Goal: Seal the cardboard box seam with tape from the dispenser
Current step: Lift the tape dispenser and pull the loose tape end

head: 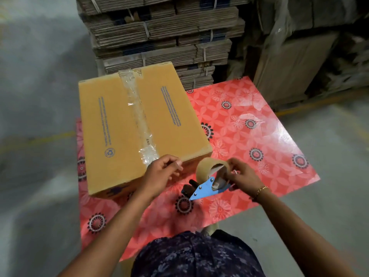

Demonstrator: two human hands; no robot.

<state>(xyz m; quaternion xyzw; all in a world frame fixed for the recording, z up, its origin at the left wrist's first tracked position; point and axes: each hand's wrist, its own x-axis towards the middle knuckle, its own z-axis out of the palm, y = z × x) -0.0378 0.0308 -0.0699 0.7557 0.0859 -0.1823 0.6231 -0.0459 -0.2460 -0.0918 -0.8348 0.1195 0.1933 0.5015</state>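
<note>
A closed tan cardboard box [111,126] lies on the left of a red flowered table [249,136]. Clear tape [137,114] runs along its centre seam from the far edge to the near edge, wrinkled at the near end. Just right of the box's near corner stands the tape dispenser [207,184], blue-framed with a brown tape roll. My right hand [242,175] grips the dispenser at the roll's right side. My left hand [162,172] hovers at the box's near edge beside the tape end, fingers curled and pinched; whether it holds tape I cannot tell.
Tall stacks of strapped flat cardboard [159,31] stand right behind the table. More wrapped cartons [311,47] fill the back right. Grey concrete floor [36,96] with yellow lines surrounds the table. My dark patterned clothing [199,256] shows at the bottom.
</note>
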